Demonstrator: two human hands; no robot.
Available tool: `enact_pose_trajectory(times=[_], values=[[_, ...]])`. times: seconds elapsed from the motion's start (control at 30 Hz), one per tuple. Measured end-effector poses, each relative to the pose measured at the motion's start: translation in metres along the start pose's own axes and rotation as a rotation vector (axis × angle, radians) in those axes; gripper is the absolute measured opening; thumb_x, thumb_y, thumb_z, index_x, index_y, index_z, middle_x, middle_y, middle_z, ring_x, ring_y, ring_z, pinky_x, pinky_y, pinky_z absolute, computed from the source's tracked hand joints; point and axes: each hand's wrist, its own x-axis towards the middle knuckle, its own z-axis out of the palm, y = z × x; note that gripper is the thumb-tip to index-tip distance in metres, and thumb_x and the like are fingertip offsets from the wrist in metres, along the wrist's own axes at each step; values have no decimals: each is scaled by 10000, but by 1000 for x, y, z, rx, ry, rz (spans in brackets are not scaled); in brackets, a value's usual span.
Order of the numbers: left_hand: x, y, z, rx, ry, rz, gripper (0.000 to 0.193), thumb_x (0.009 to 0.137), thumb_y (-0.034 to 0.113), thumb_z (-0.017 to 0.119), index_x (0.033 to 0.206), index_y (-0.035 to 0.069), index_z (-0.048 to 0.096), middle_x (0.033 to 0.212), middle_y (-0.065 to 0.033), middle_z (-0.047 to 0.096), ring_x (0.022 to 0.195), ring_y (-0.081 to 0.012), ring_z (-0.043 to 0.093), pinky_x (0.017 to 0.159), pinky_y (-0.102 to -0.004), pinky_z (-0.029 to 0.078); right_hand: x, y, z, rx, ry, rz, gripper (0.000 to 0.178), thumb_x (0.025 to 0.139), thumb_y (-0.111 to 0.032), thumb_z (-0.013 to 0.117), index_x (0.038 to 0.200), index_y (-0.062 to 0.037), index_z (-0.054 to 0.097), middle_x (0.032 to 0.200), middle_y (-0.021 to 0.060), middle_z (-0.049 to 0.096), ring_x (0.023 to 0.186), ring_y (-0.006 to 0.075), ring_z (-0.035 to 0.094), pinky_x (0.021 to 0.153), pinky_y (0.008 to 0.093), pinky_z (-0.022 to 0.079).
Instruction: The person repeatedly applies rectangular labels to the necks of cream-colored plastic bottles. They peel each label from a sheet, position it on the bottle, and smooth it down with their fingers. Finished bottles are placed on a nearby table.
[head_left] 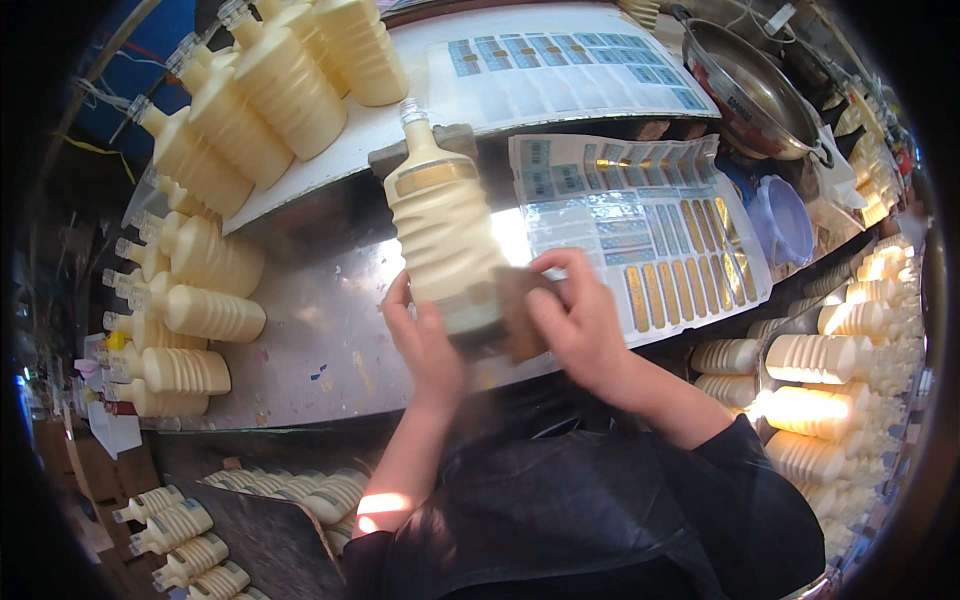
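Now we're at mid-frame, where a cream bottle (447, 235) lies before us above the grey bench (310, 370), both of our hands down at its lower end. And look at the line of it: its long axis runs nearly up and down the frame, tipping a little left at the top, so the clear neck points to the upper edge and the base sits toward us, between the two hands.

Over on the left, our left hand (425, 340) is touching; its fingers curl round the bottle's lower left side, with the thumb up by the base. On the other flank, our right hand (580, 318) pinches a brown pad (522, 312) between thumb and fingers, right against the bottle's lower right side. That pad is blurred, so we can't tell whether it's cloth or sponge. From the right fingers, the bottle lies up and to the left; from the left fingers, up and to the right, and the left hand is nearer its middle.

A gold band (437, 178) crosses its shoulder, a dark block (455, 140) shows behind the neck, and sheets of labels (655, 262) spread just right of centre.
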Motion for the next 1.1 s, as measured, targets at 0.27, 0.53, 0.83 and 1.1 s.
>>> enact_pose_trajectory(times=[0.27, 0.53, 0.83, 1.1], values=[[-1, 9, -1, 337, -33, -35, 567, 1030, 272, 493, 1463, -72, 367, 1418, -225, 445, 1316, -316, 454, 1142, -435, 337, 3, 13, 6, -261, -45, -20, 227, 983, -177, 573, 1197, -116, 526, 674, 179, 643, 604, 395, 638, 590, 474, 481], [0, 5, 0, 25, -67, -27, 539, 1103, 341, 358, 1476, -47, 354, 1400, -156, 492, 1274, -213, 487, 1110, -360, 371, 3, 67, 6, -13, 19, 66, 216, 1002, -181, 579, 1192, -83, 549, 581, 60, 545, 514, 140, 522, 515, 336, 383], [-6, 26, 11, -50, -9, -203, 521, 1096, 312, 412, 1489, -25, 356, 1418, -154, 489, 1283, -227, 496, 1110, -375, 387, 0, -26, 21, -267, -231, -166, 231, 998, -235, 517, 1196, -124, 561, 750, 193, 691, 703, 452, 673, 688, 547, 524], [-4, 5, -15, 293, -136, 24, 502, 1049, 209, 441, 1475, -56, 421, 1399, -183, 489, 1311, -281, 468, 1143, -396, 342, 0, 45, 5, -172, -1, -5, 228, 1010, -229, 553, 1203, -110, 563, 695, 182, 636, 674, 410, 645, 635, 476, 480]])
